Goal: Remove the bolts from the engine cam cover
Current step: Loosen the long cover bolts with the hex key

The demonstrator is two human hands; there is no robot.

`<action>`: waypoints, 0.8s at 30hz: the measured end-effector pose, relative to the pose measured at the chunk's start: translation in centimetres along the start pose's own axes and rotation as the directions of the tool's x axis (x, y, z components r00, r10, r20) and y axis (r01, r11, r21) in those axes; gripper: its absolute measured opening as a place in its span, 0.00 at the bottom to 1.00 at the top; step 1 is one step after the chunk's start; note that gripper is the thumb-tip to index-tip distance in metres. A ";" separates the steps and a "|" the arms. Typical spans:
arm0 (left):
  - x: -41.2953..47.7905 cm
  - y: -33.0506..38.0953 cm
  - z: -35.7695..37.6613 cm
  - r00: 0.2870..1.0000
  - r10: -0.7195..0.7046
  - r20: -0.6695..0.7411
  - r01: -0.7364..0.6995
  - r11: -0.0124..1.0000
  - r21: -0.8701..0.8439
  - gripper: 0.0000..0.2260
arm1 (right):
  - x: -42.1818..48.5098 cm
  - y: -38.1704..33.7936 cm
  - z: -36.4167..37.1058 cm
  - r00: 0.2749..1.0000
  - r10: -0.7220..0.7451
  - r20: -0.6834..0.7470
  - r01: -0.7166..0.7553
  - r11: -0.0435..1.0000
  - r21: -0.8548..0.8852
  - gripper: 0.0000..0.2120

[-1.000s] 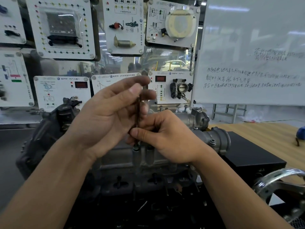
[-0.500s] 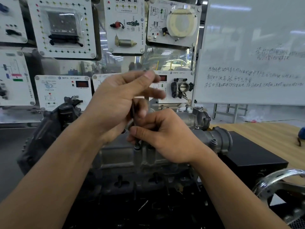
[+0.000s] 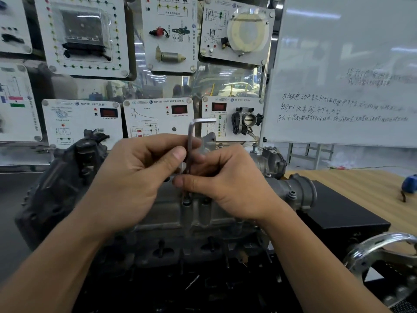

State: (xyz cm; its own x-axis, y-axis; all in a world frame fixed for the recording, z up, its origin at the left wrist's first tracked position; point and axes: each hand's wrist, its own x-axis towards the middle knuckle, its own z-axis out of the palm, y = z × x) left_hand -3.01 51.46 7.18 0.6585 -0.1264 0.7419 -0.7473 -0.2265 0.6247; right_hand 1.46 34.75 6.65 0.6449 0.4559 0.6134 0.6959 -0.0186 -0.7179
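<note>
L hand (image 3: 133,177) has dropped, baring hex key (image 3: 191,141) bend; both grips, R hand (image 3: 232,184) incl., pinch its shaft, tip in cam cover (image 3: 164,213) bolt (image 3: 186,201), not out.

Both hands on the L-shaped hex key (image 3: 190,141), upright with its short arm pointing right: the left hand (image 3: 135,177) pinches the shaft midway, the right hand (image 3: 228,186) grips it lower down, and the tip sits in a bolt (image 3: 186,201) on the grey cam cover (image 3: 167,215).
</note>
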 end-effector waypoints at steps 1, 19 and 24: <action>0.0 0.2 0.0 1.000 0.016 -0.026 -0.015 0.999 0.028 0.09 | 0.0 0.1 0.0 1.000 -0.003 -0.006 0.003 1.000 -0.005 0.08; 0.7 0.8 -0.4 0.998 0.027 0.051 -0.032 0.993 0.118 0.11 | 0.0 -0.4 -1.0 0.992 0.031 0.125 -0.015 0.992 -0.126 0.07; 0.8 0.8 -0.2 0.999 -0.004 -0.033 0.006 0.998 0.060 0.07 | 0.1 -0.5 -1.0 0.984 0.002 0.180 0.027 0.987 -0.161 0.11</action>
State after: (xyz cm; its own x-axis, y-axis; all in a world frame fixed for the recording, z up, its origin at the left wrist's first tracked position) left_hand -3.16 51.40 8.33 0.6580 -0.0938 0.7472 -0.7368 -0.2849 0.6131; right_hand 1.45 33.93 7.37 0.5791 0.6088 0.5422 0.7548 -0.1491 -0.6388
